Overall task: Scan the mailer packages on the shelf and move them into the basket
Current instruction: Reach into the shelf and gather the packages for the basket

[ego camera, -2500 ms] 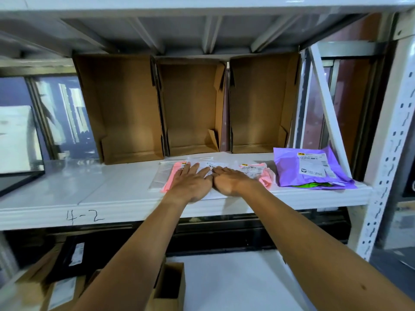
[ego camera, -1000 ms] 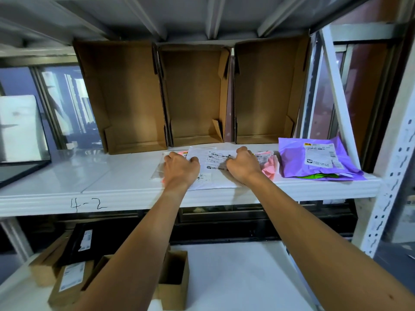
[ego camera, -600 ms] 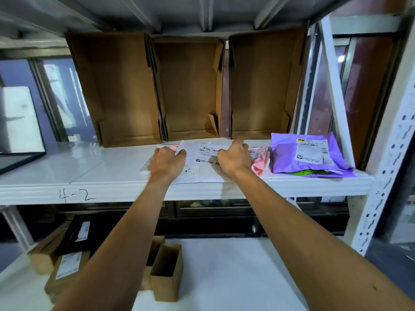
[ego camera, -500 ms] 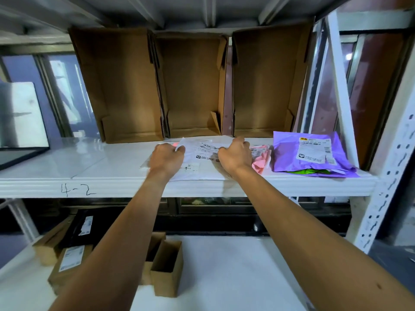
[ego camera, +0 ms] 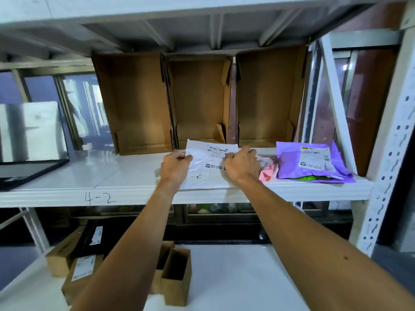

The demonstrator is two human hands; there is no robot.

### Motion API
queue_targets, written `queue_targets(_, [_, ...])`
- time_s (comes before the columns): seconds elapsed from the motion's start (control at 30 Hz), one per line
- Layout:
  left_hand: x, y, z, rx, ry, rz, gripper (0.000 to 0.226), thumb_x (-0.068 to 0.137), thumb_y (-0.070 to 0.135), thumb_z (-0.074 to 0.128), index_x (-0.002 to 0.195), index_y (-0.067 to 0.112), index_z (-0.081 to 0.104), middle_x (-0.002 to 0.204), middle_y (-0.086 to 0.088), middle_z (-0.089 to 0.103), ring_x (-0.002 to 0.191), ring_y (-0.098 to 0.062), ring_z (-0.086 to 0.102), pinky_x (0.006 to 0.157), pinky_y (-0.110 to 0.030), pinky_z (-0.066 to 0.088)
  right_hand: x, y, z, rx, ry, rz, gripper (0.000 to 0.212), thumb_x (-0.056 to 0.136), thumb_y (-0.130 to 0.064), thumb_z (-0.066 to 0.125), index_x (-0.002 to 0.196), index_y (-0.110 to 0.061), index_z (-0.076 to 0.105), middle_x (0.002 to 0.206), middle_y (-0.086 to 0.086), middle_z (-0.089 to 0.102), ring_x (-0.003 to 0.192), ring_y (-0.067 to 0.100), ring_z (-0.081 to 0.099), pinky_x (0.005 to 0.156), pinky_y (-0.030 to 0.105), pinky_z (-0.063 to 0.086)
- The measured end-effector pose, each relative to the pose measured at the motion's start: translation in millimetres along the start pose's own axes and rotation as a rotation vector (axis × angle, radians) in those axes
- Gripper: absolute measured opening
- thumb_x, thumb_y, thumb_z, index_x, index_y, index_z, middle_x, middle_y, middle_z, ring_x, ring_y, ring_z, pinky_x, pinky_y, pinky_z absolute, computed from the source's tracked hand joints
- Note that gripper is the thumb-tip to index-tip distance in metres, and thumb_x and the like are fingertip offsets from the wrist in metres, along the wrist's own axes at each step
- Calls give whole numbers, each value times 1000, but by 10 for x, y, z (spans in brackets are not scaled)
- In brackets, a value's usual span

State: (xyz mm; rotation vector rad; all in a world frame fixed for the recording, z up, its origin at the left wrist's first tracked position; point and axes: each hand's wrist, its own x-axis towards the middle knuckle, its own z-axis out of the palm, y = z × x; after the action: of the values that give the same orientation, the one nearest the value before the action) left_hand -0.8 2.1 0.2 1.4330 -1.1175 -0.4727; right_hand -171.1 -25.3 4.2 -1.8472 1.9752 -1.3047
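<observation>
Head view: left hand (ego camera: 175, 167) and right hand (ego camera: 242, 164) grip white mailer (ego camera: 207, 162).

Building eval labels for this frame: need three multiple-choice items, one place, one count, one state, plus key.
1. Where is the purple mailer relative to the white mailer? A) right of it, same shelf B) inside a box C) on the shelf below
2. How many open cardboard boxes stand at the shelf's back? A) two B) three C) five
3. State of the white mailer? A) lying untouched B) gripped by left hand and right hand C) held by one hand
Key: 1 A, it lies beyond the pink mailer; 2 B, three stand side by side; 3 B, each hand's fingers curl round an edge.
</observation>
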Motion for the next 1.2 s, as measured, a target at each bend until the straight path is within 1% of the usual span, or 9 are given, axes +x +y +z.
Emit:
queue_targets(0.1, [-76, 61, 4, 39, 74, 130, 16, 91, 32, 66, 87, 17, 68, 76, 1, 70, 67, -15, 58, 55, -24, 41, -92, -46, -26, -46, 110, -136, 40, 100, -40, 41, 125, -9, 45, 119, 12, 50, 101, 28, 54, 91, 42, 42])
queue_targets(0.2, [-62, 69, -26, 16, 62, 238, 25, 93, 37, 65, 82, 16, 64, 74, -4, 69, 68, -22, 62, 58, -32, 46, -142, -76, -94, 10, 193, -239, 38, 96, -32, 51, 127, -14, 41, 120, 8, 47, 101, 24, 51, 90, 41, 43])
queue_targets(0.3, [-69, 123, -103, -41, 30, 212, 26, 95, 35, 63, 84, 11, 65, 80, -13, 68, 67, -19, 56, 60, -32, 44, -133, -112, -210, 98, 174, -218, 54, 88, -20, 65, 134, -13, 38, 126, 9, 44, 105, 26, 52, 91, 41, 47])
queue_targets(0.47, [-207, 160, -213, -144, -61, 145, 19, 99, 28, 59, 90, 11, 62, 78, -1, 64, 62, -12, 49, 53, -24, 37, -236, -134, -365, 435, 62, -70, 64, 86, -8, 66, 142, -13, 34, 135, 7, 50, 115, 25, 57, 91, 39, 51])
queue_targets(0.53, [-263, 143, -243, -156, -93, 132, 17, 99, 31, 59, 91, 16, 61, 87, -1, 68, 73, -13, 57, 63, -29, 41, -299, -68, -359, 579, -1, 25, 61, 85, -7, 60, 141, -15, 36, 125, 2, 62, 109, 22, 62, 91, 39, 53])
queue_targets(0.7, [-412, 98, -282, -198, -121, 139, 17, 99, 32, 60, 91, 17, 59, 90, 2, 69, 82, -13, 60, 69, -29, 42, -451, 173, -455, 793, -152, 105, 21, 90, -5, 56, 108, -8, 67, 93, -5, 70, 79, 8, 63, 58, 17, 43])
queue_targets(0.93, [-563, -34, -330, -289, -152, 117, 12, 98, 25, 62, 99, 13, 65, 100, -3, 74, 91, -16, 68, 81, -32, 50, -564, 507, -484, 889, -286, 157, 18, 88, -11, 63, 75, -14, 75, 87, 3, 74, 95, 25, 66, 95, 42, 49])
queue_targets(1.03, [-668, -64, -356, -313, -154, 109, 6, 99, 23, 62, 97, 18, 64, 99, 4, 73, 91, -11, 68, 76, -24, 51, -682, 606, -523, 909, -318, 142, 19, 93, -9, 62, 78, -12, 73, 69, -4, 69, 75, 16, 61, 87, 37, 48])
queue_targets(1.2, [-884, -202, -332, -314, -212, 87, 7, 99, 20, 61, 105, 17, 65, 98, 5, 74, 85, -3, 70, 70, -17, 52, -887, 805, -505, 842, -368, 144, 12, 89, -19, 68, 86, -12, 77, 86, -1, 76, 89, 23, 67, 92, 38, 48])
